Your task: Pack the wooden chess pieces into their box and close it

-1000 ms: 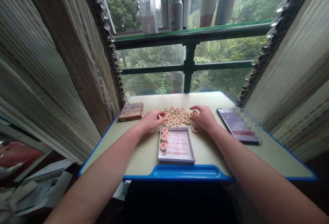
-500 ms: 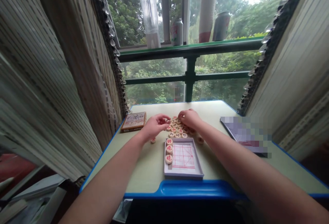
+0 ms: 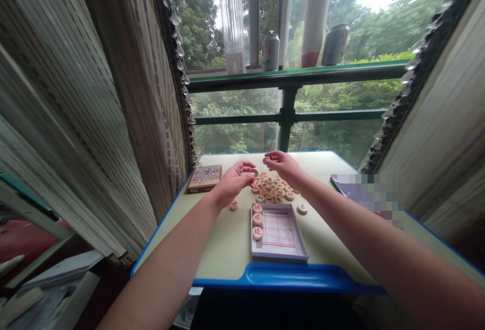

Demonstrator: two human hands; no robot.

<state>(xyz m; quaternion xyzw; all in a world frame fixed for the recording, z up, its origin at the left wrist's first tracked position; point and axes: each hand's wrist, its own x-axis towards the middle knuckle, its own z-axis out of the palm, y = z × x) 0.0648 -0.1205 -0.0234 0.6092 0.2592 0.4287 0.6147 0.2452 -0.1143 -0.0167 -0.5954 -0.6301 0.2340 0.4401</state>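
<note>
The left hand (image 3: 232, 182) pinches one xiangqi piece (image 3: 255, 172) between thumb and fingers, the disc tipped up on its edge. The right hand (image 3: 287, 167), just beyond and beside it, has another xiangqi piece (image 3: 265, 160) at its fingertips, raised over the far part of the table (image 3: 212, 249). I can't read a character on either of them from here.

Below the hands, a cluster of wooden xiangqi pieces (image 3: 273, 194) sits close together, some marked in red, others in dark ink. Nearer the person lies a shallow open box (image 3: 299, 257) with a red-lined board sheet (image 3: 278, 229) on its bottom; three red pieces (image 3: 257, 219) stand in a column along its left wall. A single red piece (image 3: 234, 205) lies apart to the left, and a dark-marked piece (image 3: 302, 208) rests just off the box's far right corner.

A printed game box (image 3: 205, 178) is by the table's left edge, and a dark-edged flat thing, partly blurred out (image 3: 346, 191), is over on the right. Drink cans (image 3: 270, 52) stand on the green rail (image 3: 235, 83) at the window.
</note>
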